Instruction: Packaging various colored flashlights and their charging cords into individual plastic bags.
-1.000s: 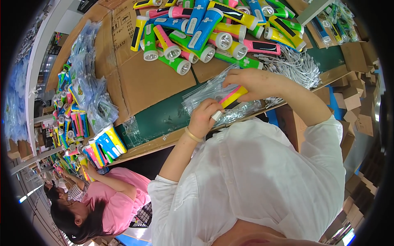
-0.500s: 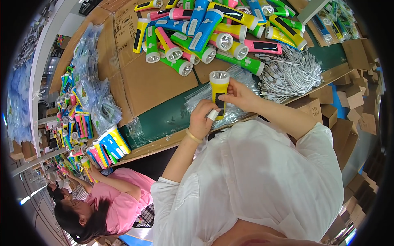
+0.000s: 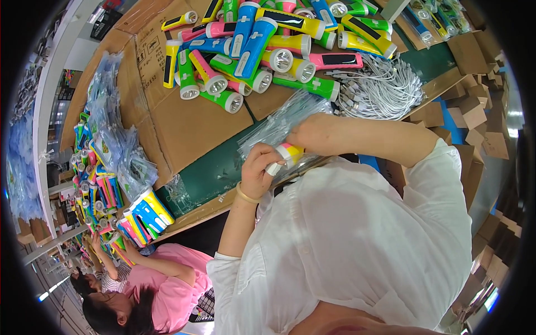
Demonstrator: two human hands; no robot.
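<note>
Holding a yellow-and-pink flashlight (image 3: 291,149) above clear plastic bags (image 3: 267,131) on the bench (image 3: 209,180), the left hand (image 3: 258,172) is curled; the right hand (image 3: 310,134) hides its fingers, so I cannot tell its grip. Loosely held, the flashlight could slip.

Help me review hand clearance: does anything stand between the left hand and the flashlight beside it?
Nothing visible clearly blocks it: the left hand is on the yellow-and-pink flashlight. A small white piece shows by the hand's fingertips; whether worn or held, I cannot tell. The plastic bags lie beyond.
</note>
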